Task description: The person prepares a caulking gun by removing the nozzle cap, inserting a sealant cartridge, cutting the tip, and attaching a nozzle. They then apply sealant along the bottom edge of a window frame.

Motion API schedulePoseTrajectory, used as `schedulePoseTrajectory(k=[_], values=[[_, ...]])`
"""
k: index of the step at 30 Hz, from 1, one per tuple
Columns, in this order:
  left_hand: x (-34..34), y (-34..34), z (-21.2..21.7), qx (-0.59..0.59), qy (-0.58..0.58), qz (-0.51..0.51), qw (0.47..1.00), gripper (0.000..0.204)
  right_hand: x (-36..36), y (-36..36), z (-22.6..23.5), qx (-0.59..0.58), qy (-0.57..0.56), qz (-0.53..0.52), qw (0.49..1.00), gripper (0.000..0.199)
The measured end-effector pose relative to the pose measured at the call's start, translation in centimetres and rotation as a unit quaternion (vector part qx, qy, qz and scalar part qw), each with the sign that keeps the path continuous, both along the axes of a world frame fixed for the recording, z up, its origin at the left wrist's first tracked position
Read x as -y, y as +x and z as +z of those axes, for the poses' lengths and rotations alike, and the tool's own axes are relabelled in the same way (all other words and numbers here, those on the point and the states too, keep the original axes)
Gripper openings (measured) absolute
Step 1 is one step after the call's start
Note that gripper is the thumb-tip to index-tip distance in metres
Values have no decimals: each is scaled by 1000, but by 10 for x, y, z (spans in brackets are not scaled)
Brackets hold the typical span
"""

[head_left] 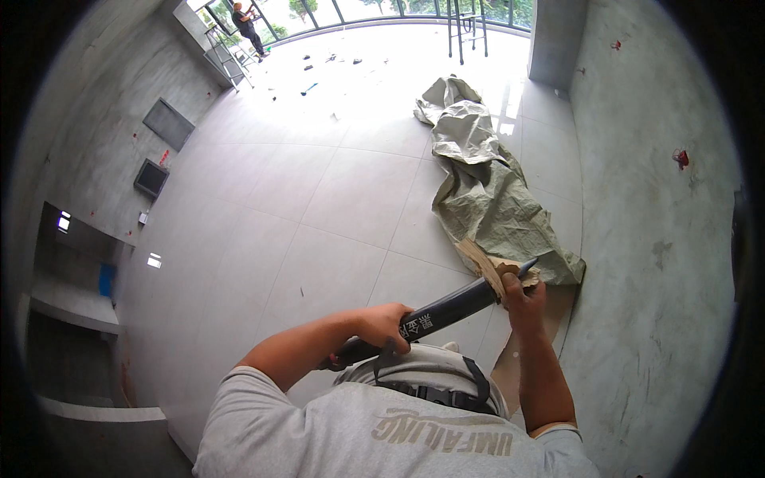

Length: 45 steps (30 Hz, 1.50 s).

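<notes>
A long black roll (450, 308) with pale printing lies slantwise across my front, its right end raised. My left hand (384, 325) is wrapped round its lower left part. At the upper right end, torn brown cardboard (482, 267) sticks out around the roll, and my right hand (522, 301) is closed on this ragged end. A dark pointed tip (527, 268) pokes out just above the right hand's fingers. Whether that tip belongs to the roll or is a separate tool, I cannot tell.
A crumpled grey-green woven sheet (498, 199) stretches over the tiled floor ahead to the right, near the bare wall (653, 239). Farther off stand a stool-like frame (466, 32) and a stepladder (227, 60) beside a person (247, 30). Small items, including a blue tool (309, 89), lie scattered there.
</notes>
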<state>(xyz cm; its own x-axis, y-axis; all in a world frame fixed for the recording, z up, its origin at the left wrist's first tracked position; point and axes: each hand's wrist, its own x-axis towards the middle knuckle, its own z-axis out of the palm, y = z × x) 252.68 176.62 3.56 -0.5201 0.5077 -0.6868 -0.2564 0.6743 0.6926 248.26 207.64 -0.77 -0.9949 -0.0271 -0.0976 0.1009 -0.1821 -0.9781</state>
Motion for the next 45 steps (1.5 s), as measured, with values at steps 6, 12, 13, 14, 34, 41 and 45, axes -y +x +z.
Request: schedulePoseTrajectory(k=[6, 12, 13, 14, 34, 41, 45], values=[[19, -22, 23, 118, 55, -64, 989, 49, -11, -1, 6, -203, -27, 45, 978, 21], [17, -26, 43, 64, -8, -71, 995, 45, -4, -7, 28, -232, 50, 52, 970, 26], [16, -24, 43, 55, -15, -65, 996, 44, 5, -9, 38, -201, 41, 35, 978, 27], [14, -20, 44, 24, -26, -37, 999, 44, 12, -7, 44, -167, 33, 13, 985, 28], [34, -43, 24, 249, 267, -73, 928, 34, -8, -14, 74, -278, -51, 206, 937, 41], [-8, -34, 79, -27, -47, -9, 999, 52, -2, -26, 63, -220, 10, 43, 974, 27], [-20, -30, 76, -171, -143, 57, 973, 49, 7, -31, 57, -133, -27, -19, 991, 20]])
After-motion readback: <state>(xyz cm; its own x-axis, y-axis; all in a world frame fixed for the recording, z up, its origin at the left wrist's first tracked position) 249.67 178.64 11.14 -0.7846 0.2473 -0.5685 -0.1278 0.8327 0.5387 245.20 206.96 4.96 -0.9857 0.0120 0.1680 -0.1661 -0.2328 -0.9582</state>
